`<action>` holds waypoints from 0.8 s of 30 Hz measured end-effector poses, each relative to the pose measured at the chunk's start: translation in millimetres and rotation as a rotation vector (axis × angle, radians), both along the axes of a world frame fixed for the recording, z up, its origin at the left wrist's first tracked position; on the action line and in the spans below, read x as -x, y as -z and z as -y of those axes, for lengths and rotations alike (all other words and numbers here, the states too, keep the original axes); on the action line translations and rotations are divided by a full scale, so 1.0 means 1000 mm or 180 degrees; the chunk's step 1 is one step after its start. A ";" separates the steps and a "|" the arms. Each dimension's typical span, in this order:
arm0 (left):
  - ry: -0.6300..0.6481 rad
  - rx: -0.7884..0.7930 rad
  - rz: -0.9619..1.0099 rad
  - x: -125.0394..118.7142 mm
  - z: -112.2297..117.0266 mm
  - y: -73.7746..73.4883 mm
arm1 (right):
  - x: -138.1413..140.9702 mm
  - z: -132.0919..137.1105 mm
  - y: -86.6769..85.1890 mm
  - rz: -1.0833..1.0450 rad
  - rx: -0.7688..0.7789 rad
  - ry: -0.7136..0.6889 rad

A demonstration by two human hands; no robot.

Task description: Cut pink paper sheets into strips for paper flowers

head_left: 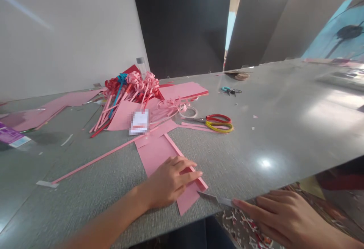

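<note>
Across a sheet of pink paper [155, 156] lies my left hand [170, 180], its fingers stretched out over the sheet's folded right edge and pressing it to the table. My right hand [284, 215] is closed around a knife [224, 201], index finger along its back; the handle is hidden in the hand. The knife's tip touches or nearly touches the paper at the lower end of the fold. A long thin pink paper stick [93, 160] runs left from the sheet to a small white strip [47, 184].
Paper flowers on sticks [131, 85] lie piled behind, near stacked pink paper [184, 89]. Scissors with red and yellow handles [218, 123], a white tape roll [188, 112] and small blue-handled cutters [231, 90] lie farther right. Dark boards [184, 29] stand along the back.
</note>
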State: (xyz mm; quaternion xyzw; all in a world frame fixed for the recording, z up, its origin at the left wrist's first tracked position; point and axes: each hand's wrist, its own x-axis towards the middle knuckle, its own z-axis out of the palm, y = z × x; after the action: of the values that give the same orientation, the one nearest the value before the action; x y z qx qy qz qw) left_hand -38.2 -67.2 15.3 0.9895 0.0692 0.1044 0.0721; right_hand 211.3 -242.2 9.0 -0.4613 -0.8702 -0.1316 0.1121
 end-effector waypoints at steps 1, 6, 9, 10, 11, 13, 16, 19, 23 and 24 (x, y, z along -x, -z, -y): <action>0.0018 -0.0010 -0.0016 0.000 0.000 -0.001 | 0.000 0.000 0.002 0.0035 -0.0027 0.0028; 0.0275 0.0110 -0.0214 0.000 0.001 -0.007 | -0.002 0.000 0.008 0.0130 0.0038 0.0180; 0.0372 0.0200 -0.0317 -0.001 0.001 -0.009 | -0.001 -0.002 0.007 0.0142 0.0119 0.0197; 0.0384 0.0199 -0.0331 -0.001 0.002 -0.009 | -0.001 -0.002 0.007 0.0142 0.0133 0.0196; 0.0392 0.0183 -0.0345 -0.002 0.002 -0.009 | -0.001 -0.003 0.008 0.0139 0.0143 0.0192; 0.0382 0.0132 -0.0389 -0.002 0.003 -0.009 | -0.002 -0.005 0.008 0.0126 0.0143 0.0179; 0.0303 0.0089 -0.0424 -0.001 0.006 -0.009 | -0.004 -0.006 0.009 0.0081 0.0211 0.0162; 0.0245 0.0107 -0.0411 -0.001 0.008 -0.011 | -0.007 -0.006 0.009 0.0052 0.0300 0.0162; 0.0280 0.0120 -0.0303 -0.001 0.008 -0.012 | -0.013 -0.005 0.010 0.0021 0.0359 0.0190; 0.0286 0.0135 -0.0278 -0.001 0.007 -0.012 | -0.015 -0.005 0.011 0.0017 0.0385 0.0198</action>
State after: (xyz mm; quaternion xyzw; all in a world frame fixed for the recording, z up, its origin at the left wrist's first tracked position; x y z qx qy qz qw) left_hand -37.5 -74.7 27.2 0.9935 0.0299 0.0563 0.0946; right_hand 226.3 -237.2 -1.7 -0.4937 -0.8621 -0.0835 0.0776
